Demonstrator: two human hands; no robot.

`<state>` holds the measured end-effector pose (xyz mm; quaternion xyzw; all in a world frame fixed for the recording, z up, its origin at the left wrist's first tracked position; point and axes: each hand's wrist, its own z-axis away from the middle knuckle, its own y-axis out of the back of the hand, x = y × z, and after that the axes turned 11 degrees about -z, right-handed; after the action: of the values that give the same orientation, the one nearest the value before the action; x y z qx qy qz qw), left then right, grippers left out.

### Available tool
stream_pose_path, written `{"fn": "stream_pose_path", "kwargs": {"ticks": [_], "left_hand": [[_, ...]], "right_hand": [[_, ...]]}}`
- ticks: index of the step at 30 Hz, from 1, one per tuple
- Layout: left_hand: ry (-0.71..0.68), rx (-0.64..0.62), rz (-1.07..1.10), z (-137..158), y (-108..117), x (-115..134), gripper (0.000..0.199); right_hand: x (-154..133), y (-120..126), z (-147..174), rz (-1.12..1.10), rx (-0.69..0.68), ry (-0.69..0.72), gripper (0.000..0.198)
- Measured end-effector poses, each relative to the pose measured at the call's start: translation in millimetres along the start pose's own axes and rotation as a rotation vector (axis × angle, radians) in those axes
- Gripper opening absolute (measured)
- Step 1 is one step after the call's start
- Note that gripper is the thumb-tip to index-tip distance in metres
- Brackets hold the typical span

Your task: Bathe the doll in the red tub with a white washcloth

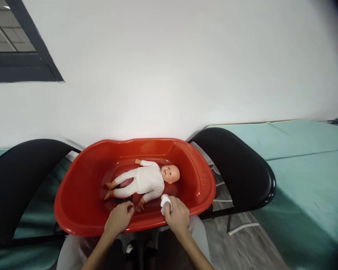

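Observation:
A bald baby doll (pixel 150 179) with a white cloth body lies on its back in a red baby bathtub (pixel 81 180). Its head points right, its bare feet left, and its arms are spread to either side. My right hand (pixel 177 215) grips a crumpled white cloth (pixel 165 203) above the near rim, just below the doll's head. Over the same rim, further left, my left hand (pixel 119 217) has its fingers curled in and shows nothing in them. The doll's near hand lies between my two hands, apart from both.
Black chairs (pixel 233 168) flank the tub on both sides. Green-covered beds (pixel 310 180) stand beyond them. Behind is a white wall (pixel 169 75) with a dark-framed window (pixel 22 67) at upper left. My legs are under the tub's near edge, above a grey wood-look floor (pixel 242 243).

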<state>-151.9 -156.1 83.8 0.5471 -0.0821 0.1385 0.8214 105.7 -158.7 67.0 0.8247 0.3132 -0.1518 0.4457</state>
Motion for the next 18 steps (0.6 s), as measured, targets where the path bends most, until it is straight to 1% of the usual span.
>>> {"fn": "stream_pose_path", "kwargs": {"ticks": [2,4,6,7,9,11,14,16,18], "left_hand": [[-0.016,0.023,0.031,-3.7,-5.9,-3.0,0.024],[-0.026,0.036,0.059,-5.8,-11.4,-6.4,0.024],[-0.038,0.018,0.066,-8.0,-14.4,-9.0,0.025],[-0.051,0.011,0.057,-9.9,-14.8,-9.3,0.026],[-0.121,0.014,0.001,-16.0,-13.6,-6.9,0.032],[-0.219,0.05,-0.109,-26.1,-11.7,1.5,0.036],[-0.343,0.129,-0.309,-47.5,-13.5,23.8,0.042],[-0.373,0.164,-0.443,-64.3,-20.0,40.1,0.055],[-0.363,0.179,-0.537,-81.5,-31.5,52.4,0.076]], "right_hand": [[-0.4,0.0,1.6,-0.005,0.032,0.013,0.023],[-0.8,-2.2,3.8,-0.012,0.089,-0.018,0.023],[-0.9,-5.4,5.7,-0.027,0.156,-0.053,0.024],[-0.9,-6.8,6.1,-0.035,0.182,-0.064,0.023],[-0.8,-8.2,5.8,-0.041,0.218,-0.066,0.023],[-1.2,-7.1,4.4,-0.039,0.22,-0.043,0.023],[-2.6,-2.2,2.2,-0.037,0.188,0.002,0.023],[-3.9,0.8,1.4,-0.036,0.164,0.017,0.022],[-5.1,2.0,1.4,-0.036,0.154,0.016,0.022]]}}
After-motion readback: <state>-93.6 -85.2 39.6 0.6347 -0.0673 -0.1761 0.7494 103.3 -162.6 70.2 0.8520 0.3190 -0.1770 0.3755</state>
